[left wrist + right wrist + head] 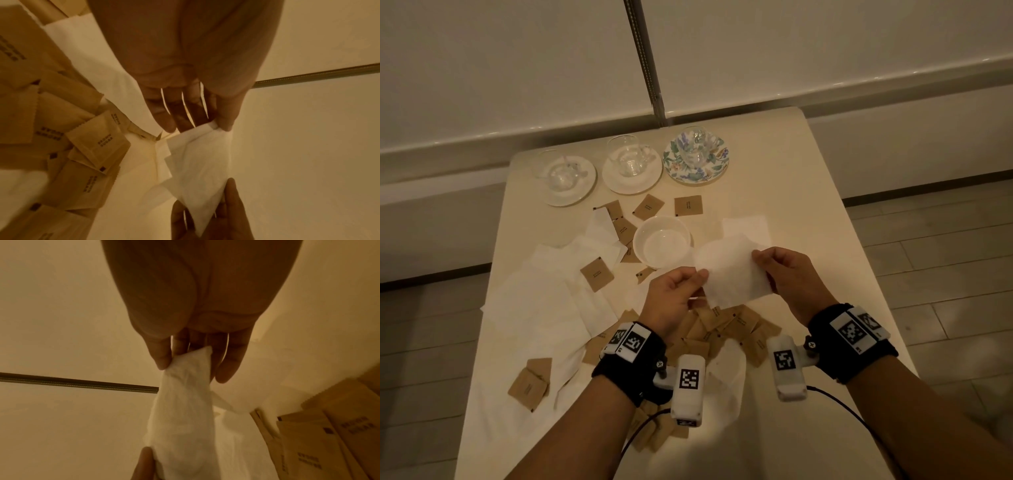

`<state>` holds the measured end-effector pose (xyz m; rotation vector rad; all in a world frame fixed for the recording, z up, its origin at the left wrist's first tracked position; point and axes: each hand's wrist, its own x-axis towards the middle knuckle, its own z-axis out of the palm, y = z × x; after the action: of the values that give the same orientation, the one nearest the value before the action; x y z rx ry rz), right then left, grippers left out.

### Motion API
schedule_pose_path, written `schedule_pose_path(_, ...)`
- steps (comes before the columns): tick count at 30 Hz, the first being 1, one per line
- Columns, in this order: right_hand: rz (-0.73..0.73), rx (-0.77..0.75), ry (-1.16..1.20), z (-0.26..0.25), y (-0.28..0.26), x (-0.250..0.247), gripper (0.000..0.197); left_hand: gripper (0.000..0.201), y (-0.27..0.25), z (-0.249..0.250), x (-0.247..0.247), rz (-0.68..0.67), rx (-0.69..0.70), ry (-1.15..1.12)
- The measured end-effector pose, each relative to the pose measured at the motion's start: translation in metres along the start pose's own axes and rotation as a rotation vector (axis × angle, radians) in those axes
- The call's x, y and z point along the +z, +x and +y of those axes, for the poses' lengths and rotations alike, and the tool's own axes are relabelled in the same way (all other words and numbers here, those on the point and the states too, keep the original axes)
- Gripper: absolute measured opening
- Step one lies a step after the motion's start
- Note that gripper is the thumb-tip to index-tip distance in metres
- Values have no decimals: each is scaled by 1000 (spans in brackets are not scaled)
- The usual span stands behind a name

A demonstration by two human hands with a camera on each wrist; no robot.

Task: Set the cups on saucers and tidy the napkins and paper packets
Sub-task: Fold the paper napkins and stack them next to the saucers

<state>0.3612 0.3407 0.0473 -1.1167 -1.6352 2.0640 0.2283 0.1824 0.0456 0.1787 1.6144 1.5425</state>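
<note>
Both hands hold one white napkin (732, 270) above the table's middle. My left hand (678, 291) pinches its left edge between thumb and fingers, and my right hand (784, 274) pinches its right edge. The left wrist view shows that napkin (201, 162) stretched between the two hands, and the right wrist view shows the same napkin (185, 410). Three glass cups stand on saucers along the far edge: one on a clear saucer (582, 192), one on a white saucer (619, 183), one on a floral saucer (674, 164). Brown sugar packets (736, 329) lie heaped under my hands.
A white bowl (662, 245) sits empty in the middle of the table (808, 212). Loose napkins (551, 301) spread over the left half, with single packets (597, 274) scattered among them. One napkin (746, 228) lies flat behind my right hand. Floor drops away past both sides.
</note>
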Motion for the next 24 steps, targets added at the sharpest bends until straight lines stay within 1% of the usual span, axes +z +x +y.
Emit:
schedule_pose_path(3, -31, 24, 54, 3, -2, 3, 24, 22, 0, 3, -5, 5, 2, -24)
schedule_pose_path(6, -97, 67, 82, 5, -5, 6, 21, 18, -1, 7, -11, -18, 16, -47)
schedule_pose_path(8, -152, 69, 35, 8, -7, 11, 18, 13, -3, 7, -14, -32, 13, -50)
schedule_pose_path(10, -172, 45, -23, 11, -8, 15, 15, 15, -3, 5, -18, -20, 8, -63)
schedule_pose_path(15, -127, 55, -16, 16, -8, 15, 17, 23, -7, -3, -30, 52, -34, -29)
schedule_pose_path(18, -112, 72, -44, 19, -6, 12, 14, 28, -8, -10, -41, 91, -61, -14)
schedule_pose_path(22, 8, 75, -72, 23, -1, 4, 15, 20, -9, -17, -53, 162, -120, 47)
schedule_pose_path(24, 13, 107, -86, 24, 0, 4, 17, 22, -10, -19, -57, 186, -139, 80)
